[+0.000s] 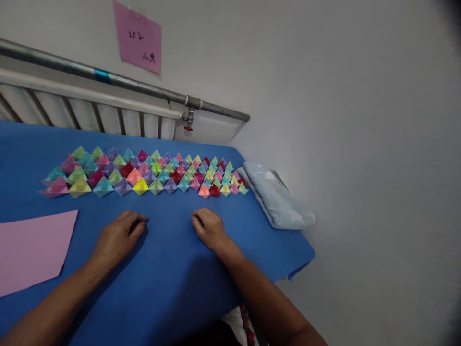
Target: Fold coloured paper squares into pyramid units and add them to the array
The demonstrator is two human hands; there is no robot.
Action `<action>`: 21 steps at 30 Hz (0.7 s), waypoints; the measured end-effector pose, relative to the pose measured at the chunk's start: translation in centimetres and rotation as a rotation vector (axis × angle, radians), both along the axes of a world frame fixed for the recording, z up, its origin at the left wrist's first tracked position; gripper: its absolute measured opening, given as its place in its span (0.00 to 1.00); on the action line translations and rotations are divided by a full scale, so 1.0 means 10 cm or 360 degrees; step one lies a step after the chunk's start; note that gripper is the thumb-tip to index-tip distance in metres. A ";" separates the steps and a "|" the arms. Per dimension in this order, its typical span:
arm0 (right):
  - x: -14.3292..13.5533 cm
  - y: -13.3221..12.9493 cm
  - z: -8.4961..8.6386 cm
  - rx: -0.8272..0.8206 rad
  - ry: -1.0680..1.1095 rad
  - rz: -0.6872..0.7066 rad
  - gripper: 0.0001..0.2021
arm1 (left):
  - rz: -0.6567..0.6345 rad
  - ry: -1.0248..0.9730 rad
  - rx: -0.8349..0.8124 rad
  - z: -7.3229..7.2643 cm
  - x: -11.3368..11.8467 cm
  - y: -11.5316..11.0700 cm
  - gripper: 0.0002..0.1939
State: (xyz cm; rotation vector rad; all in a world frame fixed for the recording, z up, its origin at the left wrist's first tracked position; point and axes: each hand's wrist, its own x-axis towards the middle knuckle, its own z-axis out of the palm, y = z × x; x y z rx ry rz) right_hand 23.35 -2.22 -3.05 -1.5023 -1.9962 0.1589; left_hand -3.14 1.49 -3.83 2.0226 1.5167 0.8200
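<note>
My left hand point(118, 236) rests on the blue tabletop with its fingers curled in, and nothing shows in it. Across from it, my right hand point(210, 228) lies loosely closed on the same surface, also with nothing visible in it. Just beyond both hands stand several rows of small folded paper boats point(156, 186) in pink, green, blue, purple, yellow and red. Neither hand touches them. To the left of my left hand lies a stack of pink paper point(34, 250), apart from the fingers.
A folded light-blue patterned cloth point(279, 202) lies at the table's right edge by the wall. Behind the blue table point(173, 269) are a white radiator point(108, 115) and a metal pipe point(144, 85) with a red-handled valve point(188, 128). A pink note point(139, 38) hangs above.
</note>
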 end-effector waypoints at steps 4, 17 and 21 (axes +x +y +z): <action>-0.01 0.05 0.01 -0.0005 0.0046 -0.0033 0.07 | -0.0002 0.0019 0.0004 0.02 -0.01 0.00 0.15; 0.72 0.32 -0.02 0.0145 0.0343 -0.0748 0.09 | 0.0046 0.0024 -0.0068 0.15 0.00 -0.03 0.14; 0.77 0.40 -0.06 0.0047 0.0323 -0.0772 0.14 | 0.0049 0.0032 -0.0082 0.14 0.01 -0.02 0.15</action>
